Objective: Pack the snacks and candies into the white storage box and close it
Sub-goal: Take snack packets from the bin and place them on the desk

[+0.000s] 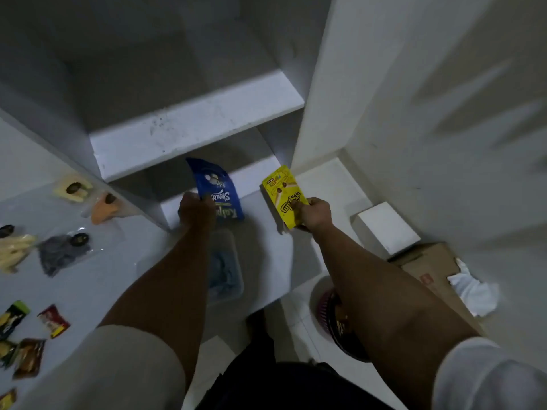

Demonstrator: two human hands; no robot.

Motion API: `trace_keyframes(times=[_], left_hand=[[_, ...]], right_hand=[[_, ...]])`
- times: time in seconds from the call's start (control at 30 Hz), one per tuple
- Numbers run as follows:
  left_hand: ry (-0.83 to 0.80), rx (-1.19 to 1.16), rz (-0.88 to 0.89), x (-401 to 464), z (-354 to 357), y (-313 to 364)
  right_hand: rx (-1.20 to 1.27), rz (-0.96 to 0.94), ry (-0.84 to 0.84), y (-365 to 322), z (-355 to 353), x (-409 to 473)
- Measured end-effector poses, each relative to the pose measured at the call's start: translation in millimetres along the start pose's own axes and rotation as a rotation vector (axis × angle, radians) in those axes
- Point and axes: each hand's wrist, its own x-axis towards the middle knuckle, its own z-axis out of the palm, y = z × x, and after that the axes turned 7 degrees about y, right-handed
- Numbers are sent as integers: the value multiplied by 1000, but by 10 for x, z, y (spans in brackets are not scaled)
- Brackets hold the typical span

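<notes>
Two hands grip snacks: the left hand (195, 210) has fingers clenched on a blue packet (217, 189); the right hand (313, 214) pinches a yellow box (282, 195). Under the left fingers sits a clear tub (226, 261).

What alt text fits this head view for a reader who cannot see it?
The left hand holds a blue snack bag and the right hand a yellow snack box above a white counter. More snack packets lie at left, and a clear plastic container sits below.

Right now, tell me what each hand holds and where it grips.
Left hand holds the blue snack bag by its lower left edge; right hand holds the yellow snack box by its lower right corner.
</notes>
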Motion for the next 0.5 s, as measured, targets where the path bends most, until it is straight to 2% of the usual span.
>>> trace_keyframes(times=[0.07, 0.23, 0.33, 0.5], left_hand=[[3, -139, 19, -382, -40, 191], [-160, -268, 170, -1377, 85, 445], [-257, -199, 275, -1978, 341, 438], [-492, 73, 435, -2929, 894, 198]], right_hand=[[22, -4, 36, 62, -345, -210], [32, 2, 155, 591, -1336, -482], [39, 44, 244, 1033, -1954, -822], [49, 152, 364, 2089, -2794, -1377]])
